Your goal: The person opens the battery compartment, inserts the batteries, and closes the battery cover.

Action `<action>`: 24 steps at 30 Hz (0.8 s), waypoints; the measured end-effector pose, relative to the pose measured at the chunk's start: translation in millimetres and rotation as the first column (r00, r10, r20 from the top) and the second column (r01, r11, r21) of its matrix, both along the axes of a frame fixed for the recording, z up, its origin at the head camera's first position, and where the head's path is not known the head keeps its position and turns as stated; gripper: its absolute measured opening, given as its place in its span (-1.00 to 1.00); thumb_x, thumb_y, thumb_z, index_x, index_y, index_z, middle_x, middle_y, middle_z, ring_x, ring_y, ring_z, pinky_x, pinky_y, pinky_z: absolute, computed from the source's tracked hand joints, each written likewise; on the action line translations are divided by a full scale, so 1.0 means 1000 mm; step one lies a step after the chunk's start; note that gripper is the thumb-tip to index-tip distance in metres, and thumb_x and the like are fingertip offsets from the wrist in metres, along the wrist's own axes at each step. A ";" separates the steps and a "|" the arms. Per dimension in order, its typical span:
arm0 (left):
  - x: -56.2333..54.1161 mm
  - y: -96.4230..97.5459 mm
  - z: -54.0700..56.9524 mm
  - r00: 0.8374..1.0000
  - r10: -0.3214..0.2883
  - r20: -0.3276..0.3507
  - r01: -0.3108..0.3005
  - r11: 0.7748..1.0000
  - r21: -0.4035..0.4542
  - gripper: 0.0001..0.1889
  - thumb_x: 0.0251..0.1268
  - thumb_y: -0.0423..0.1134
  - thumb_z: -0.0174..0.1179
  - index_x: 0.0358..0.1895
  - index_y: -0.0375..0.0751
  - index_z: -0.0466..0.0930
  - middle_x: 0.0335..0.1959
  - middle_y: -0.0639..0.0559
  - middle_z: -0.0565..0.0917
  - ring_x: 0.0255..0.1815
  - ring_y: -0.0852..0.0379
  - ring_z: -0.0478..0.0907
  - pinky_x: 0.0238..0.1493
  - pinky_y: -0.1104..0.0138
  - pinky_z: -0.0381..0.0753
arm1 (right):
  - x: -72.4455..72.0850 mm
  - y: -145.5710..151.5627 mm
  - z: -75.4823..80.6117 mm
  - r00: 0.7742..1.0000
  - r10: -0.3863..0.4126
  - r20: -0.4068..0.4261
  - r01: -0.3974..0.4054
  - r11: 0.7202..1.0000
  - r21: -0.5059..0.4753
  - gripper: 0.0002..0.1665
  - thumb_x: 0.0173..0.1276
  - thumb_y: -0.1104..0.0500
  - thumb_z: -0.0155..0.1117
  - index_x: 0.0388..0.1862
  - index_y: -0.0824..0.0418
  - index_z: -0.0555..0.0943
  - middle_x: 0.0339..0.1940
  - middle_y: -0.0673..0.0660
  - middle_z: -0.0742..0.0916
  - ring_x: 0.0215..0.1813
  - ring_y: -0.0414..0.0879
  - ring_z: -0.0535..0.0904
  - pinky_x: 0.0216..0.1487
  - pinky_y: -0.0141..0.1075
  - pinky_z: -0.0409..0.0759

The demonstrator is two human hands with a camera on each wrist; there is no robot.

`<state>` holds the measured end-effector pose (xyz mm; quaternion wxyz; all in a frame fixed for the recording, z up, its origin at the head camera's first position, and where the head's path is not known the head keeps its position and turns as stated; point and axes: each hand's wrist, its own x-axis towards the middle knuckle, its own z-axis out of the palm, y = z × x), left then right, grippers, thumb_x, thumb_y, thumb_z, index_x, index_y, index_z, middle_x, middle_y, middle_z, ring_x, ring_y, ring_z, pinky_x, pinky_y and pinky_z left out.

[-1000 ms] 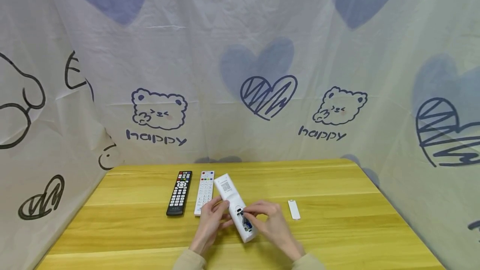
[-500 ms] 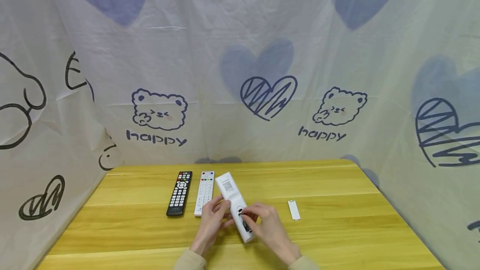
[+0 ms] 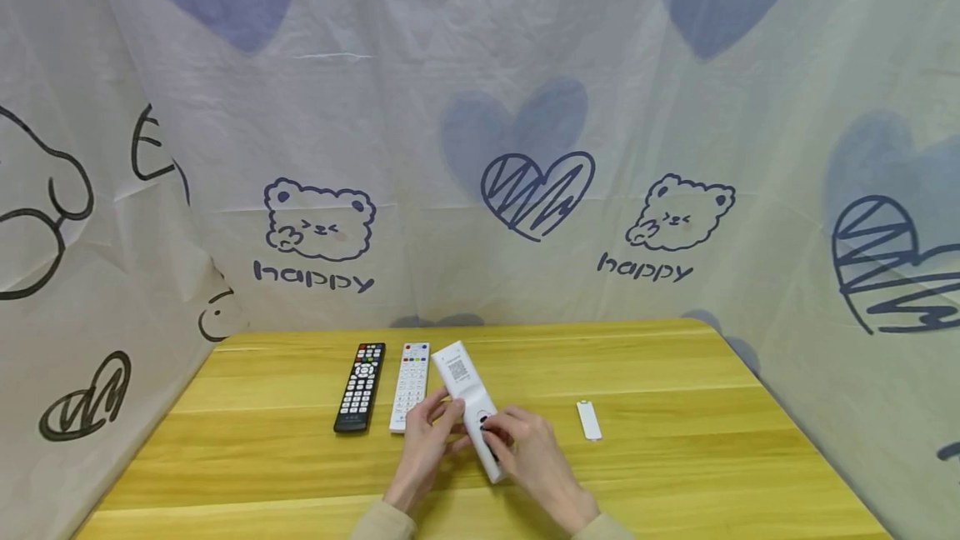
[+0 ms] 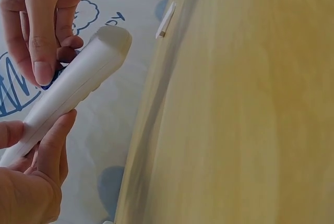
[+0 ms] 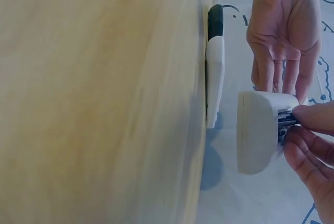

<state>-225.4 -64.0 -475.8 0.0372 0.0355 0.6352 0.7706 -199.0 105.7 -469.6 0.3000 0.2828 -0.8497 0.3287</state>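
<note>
A white remote control (image 3: 471, 394) is held back side up and tilted above the table, its battery compartment uncovered. My left hand (image 3: 426, 442) grips it by its left edge, thumb on top and fingers beneath. At the compartment, my right hand (image 3: 534, 455) pinches a dark blue battery (image 4: 52, 78) between thumb and fingers. Dark battery ends (image 5: 284, 120) show at the opening in the right wrist view; fingers hide most of the compartment. On the table to the right lies a small white battery cover (image 3: 588, 421), apart from both hands.
Left of the hands, a black remote control (image 3: 360, 387) and another white remote control (image 3: 410, 386) lie button side up on the wooden table (image 3: 675, 473). A printed cloth (image 3: 420, 107) hangs behind and at both sides.
My right hand has shifted slightly left and its fingers sit lower over the compartment, covering more of it. The held remote control has turned a little; my left hand keeps its grip.
</note>
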 end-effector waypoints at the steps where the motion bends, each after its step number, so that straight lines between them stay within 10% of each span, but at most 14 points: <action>1: 0.000 0.000 0.000 1.000 0.002 -0.001 -0.002 1.000 -0.001 -0.49 0.53 -0.29 0.05 0.44 -0.44 0.29 0.00 -0.21 0.71 -0.33 0.19 0.68 -0.20 0.32 0.83 | 0.000 0.000 0.000 1.000 -0.004 0.001 0.004 1.000 0.011 -0.82 0.06 0.40 0.53 -0.34 0.28 0.74 -0.41 0.08 0.75 -0.44 -0.28 0.59 -0.46 -0.62 0.55; 16: 0.001 0.002 0.002 0.999 0.033 -0.005 -0.033 0.999 0.012 -0.51 0.52 -0.30 0.07 0.40 -0.47 0.32 -0.16 -0.03 0.72 -0.37 0.22 0.67 -0.25 0.36 0.82 | 0.000 -0.002 0.007 0.998 -0.055 0.010 0.052 0.984 0.168 -0.87 0.13 0.34 0.50 -0.31 0.24 0.75 -0.36 0.07 0.76 -0.38 -0.17 0.66 -0.36 -0.48 0.68; 24: 0.002 0.002 0.002 0.998 0.061 -0.004 -0.061 0.998 0.018 -0.52 0.52 -0.30 0.08 0.38 -0.47 0.34 -0.13 -0.09 0.74 -0.39 0.23 0.66 -0.29 0.36 0.82 | 0.000 -0.003 0.007 0.992 -0.027 -0.120 0.057 0.965 0.254 -0.84 0.07 0.36 0.54 -0.35 0.21 0.75 -0.39 0.02 0.72 -0.38 -0.20 0.63 -0.35 -0.50 0.67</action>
